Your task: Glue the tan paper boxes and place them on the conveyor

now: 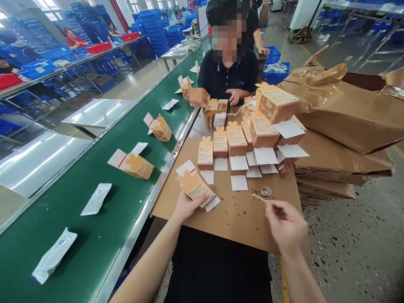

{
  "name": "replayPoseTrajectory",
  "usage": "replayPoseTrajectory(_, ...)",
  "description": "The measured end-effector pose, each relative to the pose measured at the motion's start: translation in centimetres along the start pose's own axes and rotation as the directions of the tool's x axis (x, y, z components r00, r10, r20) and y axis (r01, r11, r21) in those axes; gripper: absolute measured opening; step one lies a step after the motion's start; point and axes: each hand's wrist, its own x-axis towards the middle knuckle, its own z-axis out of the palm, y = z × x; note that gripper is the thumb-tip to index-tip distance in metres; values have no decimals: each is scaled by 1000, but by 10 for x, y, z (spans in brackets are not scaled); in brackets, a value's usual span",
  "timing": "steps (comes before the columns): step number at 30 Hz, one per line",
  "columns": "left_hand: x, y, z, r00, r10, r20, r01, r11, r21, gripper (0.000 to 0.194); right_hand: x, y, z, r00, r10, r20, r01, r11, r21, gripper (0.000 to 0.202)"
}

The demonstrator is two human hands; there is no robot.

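Note:
My left hand [188,205] is closed around a small brown carton [198,187] with printed text, which lies tilted on the cardboard-covered table with its white end flaps folded out. In my right hand [287,227] a thin pale stick [258,197] is pinched, its tip pointing left over the table. Just beyond that tip sits a small round shallow dish [265,191], and dark spots dot the cardboard [233,214] around it. Several open cartons [237,139] stand in rows and a heap at the far side of the table.
A green conveyor belt [126,210] runs along the left, carrying silver pouches [96,199] and open cartons [142,165]. Across the table a co-worker [229,75] handles a carton beside stacked flat cartons [216,113]. Large brown paper sacks [347,109] are piled at right.

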Motion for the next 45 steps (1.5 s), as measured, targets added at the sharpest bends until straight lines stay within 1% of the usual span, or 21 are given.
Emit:
replayPoseTrajectory(4,5,-6,-6,999,25,23,-25,999,20,71,-38,-35,55,970,7,242,-45,987,154,25)
replayPoseTrajectory(6,6,-9,-8,998,46,39,-47,998,33,68,-48,-42,79,952,6,306,-61,984,169,27)
replayPoseTrajectory(8,6,-11,-7,997,58,46,-60,997,39,66,-51,-41,92,944,5,329,-65,983,170,27)
replayPoseTrajectory(10,6,-12,-5,997,67,39,-69,997,40,65,-51,-38,97,942,5,337,-66,983,169,28)
replayPoseTrajectory(13,4,-11,-3,996,81,42,-83,995,53,62,-48,-32,94,944,13,330,-69,985,158,30)
replayPoseTrajectory(16,-2,-16,0,993,112,32,-115,988,107,61,-46,-31,84,954,31,299,-77,987,143,30)
replayPoseTrajectory(21,-17,-35,9,970,236,-65,-208,935,289,79,-47,-31,47,982,44,184,-72,986,149,23)
replayPoseTrajectory(24,-21,-42,16,966,249,-66,-212,914,346,74,-50,-34,28,989,48,139,-68,987,146,20)
replayPoseTrajectory(26,-21,-42,19,965,257,-51,-221,903,368,71,-51,-37,23,990,41,133,-61,987,146,19)
replayPoseTrajectory(28,-21,-39,16,964,260,-54,-217,887,409,72,-51,-42,24,989,29,147,-53,986,159,21)
replayPoseTrajectory(30,-23,-34,0,956,270,-113,-186,858,479,69,-51,-48,27,987,17,157,-47,981,187,22)
replayPoseTrajectory(32,-25,-28,-31,918,308,-251,-125,824,553,63,-53,-52,28,988,8,156,-41,977,211,21)
replayPoseTrajectory(33,-27,-25,-50,879,331,-344,-81,813,576,63,-54,-53,27,988,0,154,-34,975,219,21)
replayPoseTrajectory(35,-30,-18,-95,763,340,-549,38,825,564,69,-56,-53,26,988,-18,151,-17,975,221,21)
replayPoseTrajectory(37,-31,-12,-136,634,274,-723,165,866,473,79,-57,-51,24,988,-35,151,2,977,211,22)
replayPoseTrajectory(38,-29,-9,-154,587,227,-777,216,881,420,83,-57,-50,25,987,-43,152,10,978,207,22)
replayPoseTrajectory(39,-27,-7,-169,556,190,-809,249,891,380,85,-56,-48,26,986,-51,156,18,978,206,21)
replayPoseTrajectory(40,-23,-5,-181,542,169,-823,263,896,357,86,-55,-48,28,985,-62,161,27,978,208,20)
replayPoseTrajectory(42,-15,-5,-198,545,158,-823,257,903,343,88,-53,-46,30,982,-82,171,45,976,212,18)
replayPoseTrajectory(43,-12,-7,-203,554,164,-816,242,907,346,90,-51,-46,31,981,-89,173,52,976,210,18)
replayPoseTrajectory(45,-13,-17,-206,567,244,-787,170,900,402,92,-48,-44,26,982,-92,168,57,978,198,18)
